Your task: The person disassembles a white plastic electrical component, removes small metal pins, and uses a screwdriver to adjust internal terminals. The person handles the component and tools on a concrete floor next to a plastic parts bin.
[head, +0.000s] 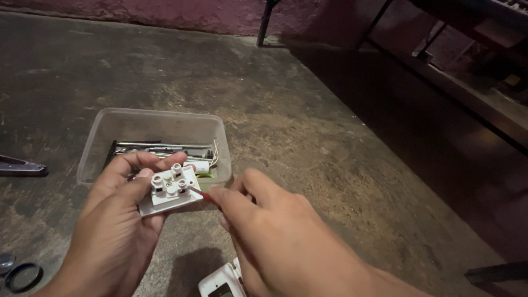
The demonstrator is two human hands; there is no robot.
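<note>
From the head camera, your left hand [118, 220] cradles a white socket insert [169, 190] back side up, its grip closed around the plate with the thumb along the near edge and the fingers curled over the far edge, so the three round terminal posts face you. Your right hand [275, 231] pinches a thin red-handled screwdriver [199, 192], its grip narrow on the handle, with the tip touching the post nearest that hand. All this hangs above the concrete floor [330, 137], just in front of a clear plastic tub [157, 124] of metal tools and loose wire. The tip could slip off the small screw and jab your left thumb, since the plate rests on nothing but your palm; a loosened screw could drop and be lost on the dark, mottled floor. Most of the screwdriver handle is hidden under your fingers, and the screw heads are too small to make out. A white cover piece [223, 281] is cut off at the bottom edge, a black ring [23, 276] lies at the lower left corner, and a dark tool [19, 166] is clipped by the left edge.
</note>
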